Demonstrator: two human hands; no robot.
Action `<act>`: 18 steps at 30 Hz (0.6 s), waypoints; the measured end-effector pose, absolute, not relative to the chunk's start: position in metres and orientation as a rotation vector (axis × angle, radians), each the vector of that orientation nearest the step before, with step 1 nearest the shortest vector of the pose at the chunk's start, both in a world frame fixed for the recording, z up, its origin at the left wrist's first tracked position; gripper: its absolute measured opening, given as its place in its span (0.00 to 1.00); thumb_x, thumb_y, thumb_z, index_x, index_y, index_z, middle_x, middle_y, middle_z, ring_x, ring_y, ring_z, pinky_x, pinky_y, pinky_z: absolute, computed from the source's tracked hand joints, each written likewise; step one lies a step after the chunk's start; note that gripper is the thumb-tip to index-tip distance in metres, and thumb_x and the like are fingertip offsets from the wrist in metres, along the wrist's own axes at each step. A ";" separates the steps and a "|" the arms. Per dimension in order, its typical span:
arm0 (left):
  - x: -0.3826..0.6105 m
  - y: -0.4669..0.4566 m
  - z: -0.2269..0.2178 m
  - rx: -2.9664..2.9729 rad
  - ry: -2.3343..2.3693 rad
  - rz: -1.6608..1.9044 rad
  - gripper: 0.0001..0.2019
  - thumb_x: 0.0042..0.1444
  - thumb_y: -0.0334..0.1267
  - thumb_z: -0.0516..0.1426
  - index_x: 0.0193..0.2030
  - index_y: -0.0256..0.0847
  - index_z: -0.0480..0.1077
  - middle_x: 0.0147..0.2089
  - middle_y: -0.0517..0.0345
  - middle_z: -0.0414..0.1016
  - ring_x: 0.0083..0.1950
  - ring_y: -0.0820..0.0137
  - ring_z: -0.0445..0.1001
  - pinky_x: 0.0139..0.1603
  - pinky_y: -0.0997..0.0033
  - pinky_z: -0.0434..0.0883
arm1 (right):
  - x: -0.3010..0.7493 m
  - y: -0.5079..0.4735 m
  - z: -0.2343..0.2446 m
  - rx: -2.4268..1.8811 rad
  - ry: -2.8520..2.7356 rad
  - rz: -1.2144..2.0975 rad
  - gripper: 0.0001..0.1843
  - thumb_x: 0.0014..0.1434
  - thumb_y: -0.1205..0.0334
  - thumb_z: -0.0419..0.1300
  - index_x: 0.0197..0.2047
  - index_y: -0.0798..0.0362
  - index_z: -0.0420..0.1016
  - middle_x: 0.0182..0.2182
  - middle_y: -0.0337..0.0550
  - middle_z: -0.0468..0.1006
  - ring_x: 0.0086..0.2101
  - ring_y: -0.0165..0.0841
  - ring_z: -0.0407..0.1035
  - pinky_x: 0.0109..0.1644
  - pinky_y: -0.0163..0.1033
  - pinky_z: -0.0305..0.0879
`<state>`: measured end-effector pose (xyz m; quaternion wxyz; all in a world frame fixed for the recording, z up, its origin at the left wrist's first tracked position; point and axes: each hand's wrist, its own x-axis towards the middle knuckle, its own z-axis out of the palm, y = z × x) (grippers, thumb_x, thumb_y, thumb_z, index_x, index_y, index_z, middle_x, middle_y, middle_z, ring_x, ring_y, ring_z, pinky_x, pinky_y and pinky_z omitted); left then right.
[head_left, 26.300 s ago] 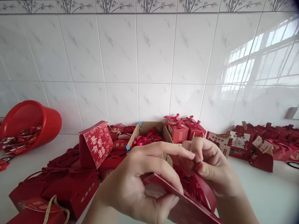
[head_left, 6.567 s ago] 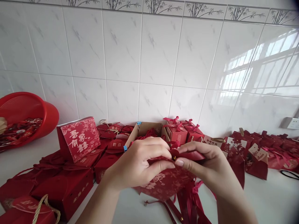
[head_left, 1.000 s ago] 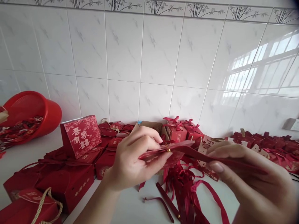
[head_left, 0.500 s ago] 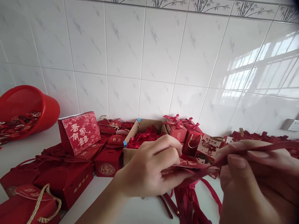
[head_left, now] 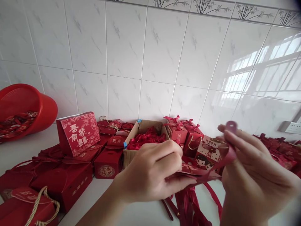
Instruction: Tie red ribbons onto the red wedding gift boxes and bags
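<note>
My left hand is closed on a flat red printed gift box, most of it hidden by the fingers. A dark red strap runs from the gift box to my right hand. Its rounded end, pierced by a small hole, sticks up between the thumb and fingers of that hand, which pinch it. Below the hands lies a bundle of loose red ribbons, beside darker straps with a small gold stud. Just behind my right hand stands a box with cartoon figures.
A cardboard box of red ribbon stands at the back centre. Finished red gift boxes fill the left, one with writing on top. A red bucket lies tipped at far left. More red boxes line the right, below a wall socket.
My right hand has turned upward, raising the strap so its holed end shows. The left hand keeps its grip on the gift box almost unmoved. The view has shifted slightly.
</note>
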<state>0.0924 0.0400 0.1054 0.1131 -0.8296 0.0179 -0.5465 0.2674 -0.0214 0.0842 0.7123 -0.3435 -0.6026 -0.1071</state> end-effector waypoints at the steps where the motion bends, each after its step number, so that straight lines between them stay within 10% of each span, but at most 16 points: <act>1: 0.091 0.039 0.106 -2.425 0.048 -1.591 0.13 0.55 0.39 0.62 0.27 0.37 0.62 0.31 0.59 0.69 0.28 0.77 0.68 0.27 0.76 0.66 | 0.266 -0.023 0.090 -0.726 -1.300 -0.238 0.21 0.59 0.70 0.61 0.51 0.36 0.77 0.54 0.38 0.71 0.56 0.44 0.66 0.55 0.50 0.69; 6: 0.087 0.037 0.109 -2.406 0.015 -1.566 0.11 0.56 0.35 0.62 0.28 0.37 0.64 0.31 0.59 0.70 0.28 0.77 0.68 0.29 0.75 0.67 | 0.273 -0.033 0.100 -0.781 -1.491 0.100 0.15 0.60 0.70 0.61 0.46 0.42 0.80 0.41 0.41 0.81 0.41 0.37 0.76 0.39 0.37 0.78; 18: 0.088 0.037 0.112 -2.422 0.073 -1.632 0.11 0.55 0.36 0.63 0.27 0.35 0.67 0.31 0.58 0.71 0.28 0.77 0.69 0.29 0.77 0.69 | 0.272 -0.038 0.104 -0.825 -1.666 0.367 0.11 0.58 0.67 0.63 0.43 0.43 0.81 0.36 0.40 0.83 0.35 0.36 0.79 0.35 0.33 0.78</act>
